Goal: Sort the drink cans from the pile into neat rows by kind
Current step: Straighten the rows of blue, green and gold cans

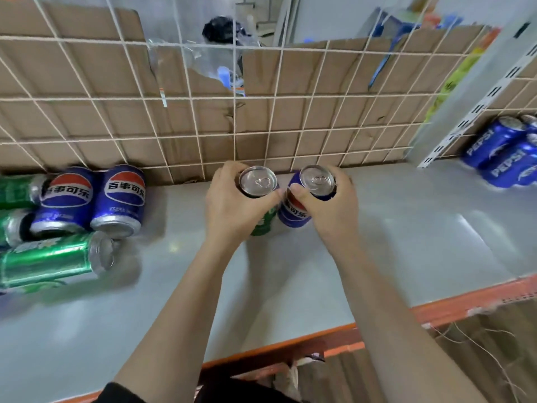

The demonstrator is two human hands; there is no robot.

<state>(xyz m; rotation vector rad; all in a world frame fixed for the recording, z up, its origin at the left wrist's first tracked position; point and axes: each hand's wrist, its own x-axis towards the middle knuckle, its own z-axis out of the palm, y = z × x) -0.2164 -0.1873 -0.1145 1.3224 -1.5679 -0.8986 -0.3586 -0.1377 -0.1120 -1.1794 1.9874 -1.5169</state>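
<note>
Head view: the grey shelf board (421, 228) runs the full width. It is bounded at the back by a white wire grid (234, 132) with brown cardboard (87, 117) behind it, and at the front by an orange lip (436, 308). On the right, a white slotted upright (476, 112) slants down to the board. Bare board lies between the hands and this upright, and also between the hands and the front lip.

The left hand (232, 205) has its fingers wrapped round a green can (258, 181). The right hand (328, 207) has its fingers wrapped round a blue Pepsi can (293, 212). Both cans are near the back grid at mid-shelf, silver pull-tab lids upward and just beside each other, and the two thumbs almost meet. The blue one leans a little; whether either base rests on the board cannot be told.

The pile is at the left against the grid. Two blue Pepsi cans (120, 199) lie on their sides (red-white-blue roundels with Chinese lettering face up). A green can (52, 263) lies lengthwise in front of them, and more green cans (14, 190) are cut off by the frame edge. Beyond the upright on the right, several blue Pepsi-lettered cans (494, 144) are packed close together, and they look blurred.
</note>
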